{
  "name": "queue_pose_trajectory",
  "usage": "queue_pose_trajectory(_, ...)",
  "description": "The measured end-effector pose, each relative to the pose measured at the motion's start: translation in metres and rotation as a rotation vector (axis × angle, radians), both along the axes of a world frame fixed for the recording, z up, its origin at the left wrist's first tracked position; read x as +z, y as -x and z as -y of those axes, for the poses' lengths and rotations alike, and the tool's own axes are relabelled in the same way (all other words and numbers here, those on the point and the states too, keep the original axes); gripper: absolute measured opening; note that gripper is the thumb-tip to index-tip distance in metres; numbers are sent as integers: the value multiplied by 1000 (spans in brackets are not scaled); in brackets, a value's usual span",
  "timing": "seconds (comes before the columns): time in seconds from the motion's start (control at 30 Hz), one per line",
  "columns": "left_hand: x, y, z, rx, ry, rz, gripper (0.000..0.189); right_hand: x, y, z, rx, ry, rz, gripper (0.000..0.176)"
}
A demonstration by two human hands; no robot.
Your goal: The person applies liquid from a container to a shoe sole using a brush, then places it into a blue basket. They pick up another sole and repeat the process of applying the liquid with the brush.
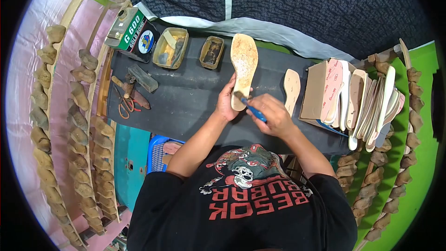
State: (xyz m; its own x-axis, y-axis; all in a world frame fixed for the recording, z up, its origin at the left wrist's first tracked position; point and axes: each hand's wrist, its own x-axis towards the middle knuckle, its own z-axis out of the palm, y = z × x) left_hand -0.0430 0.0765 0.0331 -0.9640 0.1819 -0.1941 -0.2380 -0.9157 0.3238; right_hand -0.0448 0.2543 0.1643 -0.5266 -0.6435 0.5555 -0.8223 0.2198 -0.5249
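Observation:
My left hand [226, 101] grips a tan shoe insole [245, 53] near its narrow heel end, the wide toe end pointing away from me. The insole's upper face looks mottled and shiny in its toe half. In my right hand [275, 115] is a blue-handled brush [255, 113], its dark tip touching the insole near the heel. My fingers wrap round the handle. Another beige insole [291, 87] lies on the dark table just right of my right hand.
At the right, a cardboard box [314, 94] stands beside a stack of insoles [371, 107]. Left are a glue can [131, 35], a tub with tools [159, 61], a smaller tub [203, 56], scissors [123, 108] and a grey block [143, 79]. Shoe lasts [39, 160] line racks on both sides.

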Motion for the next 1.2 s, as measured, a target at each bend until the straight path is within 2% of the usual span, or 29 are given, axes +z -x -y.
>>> queue_pose_trajectory(0.2, 25, -2, -12, 72, -105, 164, 59, 2, 12, 6, -54, 20, -22, 32)
queue_pose_trajectory(0.3, 12, 1, -3, 8, -115, -18, 54, 1, 2, 5, 24, -22, 11, 34)
queue_pose_trajectory(0.4, 13, 6, 1, 26, -104, 51, 52, 4, -9, 5, 81, -42, 66, 40)
queue_pose_trajectory(0.5, 12, 7, 2, 20, -112, 30, 51, 4, -12, 6, 95, -13, 98, 34)
queue_pose_trajectory(0.67, 7, 2, -4, 8, -101, 16, 53, 8, 7, 2, -21, 21, 18, 39)
queue_pose_trajectory(0.77, 11, -3, -11, 49, -156, 95, 54, 10, 11, 0, -69, 1, 7, 43)
queue_pose_trajectory(0.93, 11, -7, -8, 8, -109, -96, 55, 17, 6, -7, 66, -69, 8, 43)
queue_pose_trajectory(1.03, 13, -6, -6, 19, -119, -100, 56, 20, -2, -11, 152, -84, 78, 43)
queue_pose_trajectory(1.2, 23, -5, -6, -46, -146, -208, 59, 23, -2, -19, 137, -41, 65, 44)
